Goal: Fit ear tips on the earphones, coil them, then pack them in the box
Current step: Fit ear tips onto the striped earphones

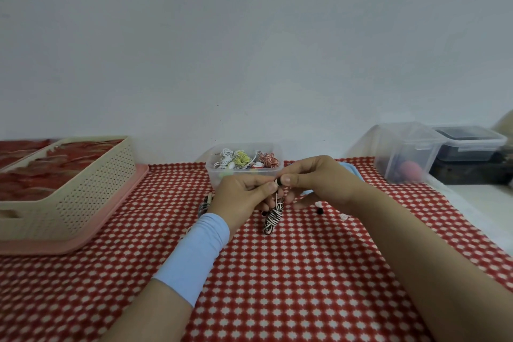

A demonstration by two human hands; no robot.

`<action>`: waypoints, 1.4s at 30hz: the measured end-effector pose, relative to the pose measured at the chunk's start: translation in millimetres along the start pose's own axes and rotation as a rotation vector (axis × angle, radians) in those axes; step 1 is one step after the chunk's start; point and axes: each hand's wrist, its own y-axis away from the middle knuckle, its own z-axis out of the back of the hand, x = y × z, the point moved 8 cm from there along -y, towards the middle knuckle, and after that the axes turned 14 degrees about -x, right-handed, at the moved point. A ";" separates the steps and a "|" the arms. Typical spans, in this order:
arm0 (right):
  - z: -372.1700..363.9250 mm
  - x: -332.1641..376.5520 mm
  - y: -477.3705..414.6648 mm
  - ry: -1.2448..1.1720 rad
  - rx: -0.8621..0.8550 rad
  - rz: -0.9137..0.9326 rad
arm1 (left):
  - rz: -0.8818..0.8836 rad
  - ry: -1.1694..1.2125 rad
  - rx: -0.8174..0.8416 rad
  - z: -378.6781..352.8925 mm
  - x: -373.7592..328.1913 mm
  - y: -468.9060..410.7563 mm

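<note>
Earphones (273, 215) in a striped coil under left hand (240, 197) and right hand (319, 180), both pinching the mostly hidden bud (278, 181).

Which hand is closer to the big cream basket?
Left. The left hand sits nearer the cream basket, across some checked cloth. The right hand is farther, on the left hand's far side; both pinch the striped earphones.

Left hand (241, 194), right hand (322, 183) meet at centre, earbud (279, 181) between, coil (273, 216) below. Box (236, 176) at 12, earphones (241, 159) in it. Basket (83, 197) on tray (33, 247) at 9. Tubs (405, 153) at 2. Ear tips (319, 207) at 3.
</note>
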 end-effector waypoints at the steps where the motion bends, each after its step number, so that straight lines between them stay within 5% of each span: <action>1: 1.7 1.2 -0.7 0.002 -0.010 0.007 | 0.014 0.015 -0.005 -0.2 0.9 0.2; 16: 0.8 10.7 -3.7 0.096 -0.070 0.156 | -0.003 -0.014 -0.076 5.2 -2.3 -1.7; 27: -0.6 21.0 -2.0 0.188 -0.130 0.292 | 0.196 0.164 -0.044 -1.3 14.0 -0.7; 34: 1.5 20.0 -4.0 0.245 -0.069 0.300 | 0.329 0.265 0.031 -9.2 19.0 5.0; 42: 1.9 19.0 -2.0 0.240 -0.063 0.253 | 0.258 0.208 0.008 -6.3 15.6 4.1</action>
